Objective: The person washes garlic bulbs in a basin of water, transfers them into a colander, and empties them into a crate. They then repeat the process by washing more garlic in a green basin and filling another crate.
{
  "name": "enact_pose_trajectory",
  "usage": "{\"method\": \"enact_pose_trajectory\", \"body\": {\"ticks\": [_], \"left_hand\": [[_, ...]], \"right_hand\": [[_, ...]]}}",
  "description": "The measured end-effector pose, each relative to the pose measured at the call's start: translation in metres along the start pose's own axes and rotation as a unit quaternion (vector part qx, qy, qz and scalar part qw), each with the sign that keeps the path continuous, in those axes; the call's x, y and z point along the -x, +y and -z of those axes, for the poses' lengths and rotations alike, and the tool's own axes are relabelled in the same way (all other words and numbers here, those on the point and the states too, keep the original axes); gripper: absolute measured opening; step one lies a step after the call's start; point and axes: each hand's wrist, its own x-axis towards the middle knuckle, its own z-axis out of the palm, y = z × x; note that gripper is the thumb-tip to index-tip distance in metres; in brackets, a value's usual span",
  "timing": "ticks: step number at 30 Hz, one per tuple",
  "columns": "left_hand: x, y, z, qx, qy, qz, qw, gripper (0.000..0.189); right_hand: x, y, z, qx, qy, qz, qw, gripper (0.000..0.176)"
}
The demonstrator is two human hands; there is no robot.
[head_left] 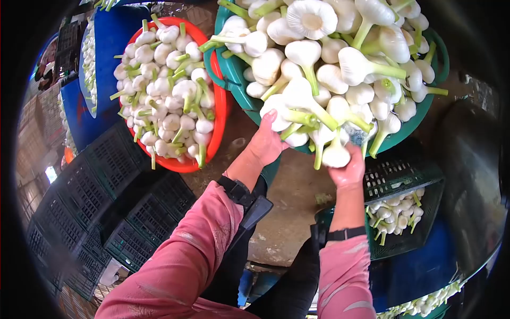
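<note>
A green basin [406,133] is heaped with white garlic bulbs [311,18] on trimmed green stems. At its near rim my left hand [265,142] is closed around garlic, the thumb pressing a bulb [273,110] and the other fingers hidden beneath. Palm up, my right hand [349,169] holds a garlic bulb [336,155] at the same rim, its fingers partly covered by the bulbs. Several stems stick out between the two hands. A dark bluish patch [357,134] shows among the bulbs by my right fingers; I cannot make out what it is.
On the left stands a red basin [219,114] full of garlic. Dark plastic crates [98,178] are stacked below it. A dark crate [430,212] with garlic inside sits at the lower right. Blue surfaces [109,48] with more garlic lie at the far left.
</note>
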Motion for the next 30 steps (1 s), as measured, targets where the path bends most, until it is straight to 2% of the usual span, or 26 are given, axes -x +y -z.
{"method": "enact_pose_trajectory", "body": {"ticks": [1,2,3,5,7,8,11,13,14,15,17,19,20,23,24,27,29,30], "left_hand": [[-0.001,-0.001,0.0,0.017,-0.008,0.006,1.0,0.056],[-0.004,-0.006,-0.001,-0.006,-0.012,-0.012,1.0,0.059],[-0.007,-0.009,0.0,0.003,-0.021,-0.025,0.999,0.06],[-0.005,-0.013,-0.002,0.027,-0.033,-0.051,0.998,0.061],[0.004,-0.011,-0.011,-0.031,-0.004,-0.061,0.998,0.061],[0.012,-0.012,-0.011,-0.057,0.016,-0.063,0.996,0.06],[0.014,-0.005,-0.01,-0.056,-0.031,-0.072,0.995,0.058],[-0.001,0.003,0.001,-0.044,-0.058,-0.021,0.997,0.058],[-0.005,0.004,0.007,-0.037,-0.068,0.005,0.997,0.058],[-0.005,0.003,0.008,-0.037,-0.065,-0.004,0.997,0.058],[-0.007,0.0,0.006,-0.032,-0.061,-0.028,0.997,0.057],[-0.001,-0.007,-0.004,-0.05,0.015,-0.059,0.997,0.056],[0.003,-0.011,-0.009,-0.06,0.05,-0.073,0.994,0.055],[0.024,-0.019,-0.001,-0.031,-0.024,-0.071,0.997,0.052],[0.029,-0.023,0.0,-0.037,-0.011,-0.072,0.997,0.05],[0.022,-0.023,-0.013,-0.038,-0.054,-0.1,0.993,0.049],[0.017,-0.022,-0.019,-0.049,-0.035,-0.094,0.994,0.054],[0.018,-0.024,-0.021,-0.044,-0.035,-0.089,0.994,0.056]], "right_hand": [[-0.01,-0.01,0.003,-0.003,0.029,-0.026,0.999,0.04],[-0.01,-0.021,-0.014,0.014,0.019,-0.081,0.996,0.037],[-0.029,-0.028,0.001,0.087,-0.026,-0.082,0.992,0.039],[-0.018,-0.029,-0.011,0.091,-0.045,-0.118,0.988,0.04],[0.004,-0.003,-0.019,0.133,-0.039,-0.002,0.99,0.045],[0.009,0.006,-0.019,0.027,-0.052,-0.011,0.998,0.051],[0.024,0.02,-0.019,0.021,-0.091,0.032,0.995,0.05],[0.001,0.01,-0.014,-0.021,-0.031,-0.036,0.999,0.046],[-0.016,0.0,-0.006,0.003,-0.041,-0.066,0.997,0.043],[-0.024,-0.019,-0.013,0.067,-0.085,-0.125,0.986,0.041],[-0.03,-0.028,-0.02,0.126,-0.034,-0.13,0.983,0.043],[-0.013,-0.01,-0.023,0.131,-0.074,-0.049,0.987,0.048],[0.0,-0.004,-0.024,0.101,-0.077,-0.052,0.991,0.052],[0.032,0.009,-0.026,0.087,-0.132,-0.003,0.987,0.054],[0.032,0.011,-0.025,0.092,-0.139,-0.006,0.986,0.053],[0.026,0.008,-0.021,0.094,-0.143,-0.007,0.985,0.051],[0.03,-0.003,-0.035,0.04,-0.141,-0.012,0.989,0.051],[0.031,-0.005,-0.036,0.068,-0.162,-0.008,0.984,0.051]]}}
